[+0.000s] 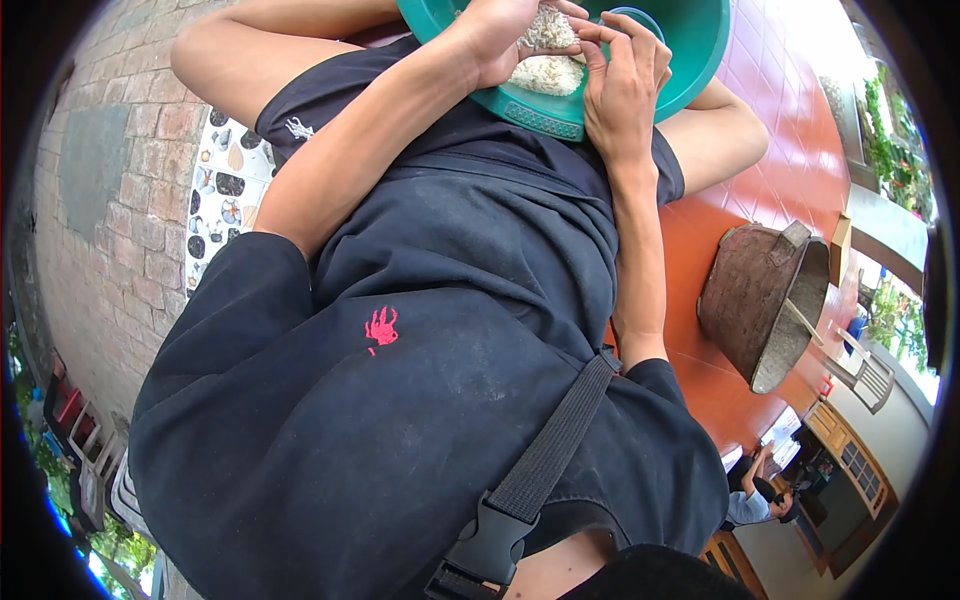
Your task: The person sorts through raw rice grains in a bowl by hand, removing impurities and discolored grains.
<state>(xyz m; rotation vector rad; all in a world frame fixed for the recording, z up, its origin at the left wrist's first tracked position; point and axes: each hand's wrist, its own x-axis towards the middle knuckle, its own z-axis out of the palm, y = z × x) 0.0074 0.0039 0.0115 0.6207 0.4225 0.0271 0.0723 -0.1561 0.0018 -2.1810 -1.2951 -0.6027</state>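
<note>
White grains (548, 78), which look like rice, lie in a green basin (700, 50) across the person's lap, at the top of the view. My left hand (503, 35) is cupped over the basin and holds more of the grains on its palm and fingers. Close against its fingertips is my right hand (625, 80), its fingers bent and its thumb near the index finger. Anything between those fingertips is too small to tell. The top edge of the frame cuts off part of the basin.
A large worn brown tub (760, 300) with a stick in it stands on the red tiled floor (690, 290) at right. Brick paving (140, 200) and a pebble-patterned strip (228, 185) are at left. Another person (752, 505) sits at the lower right, near a white chair (868, 378).
</note>
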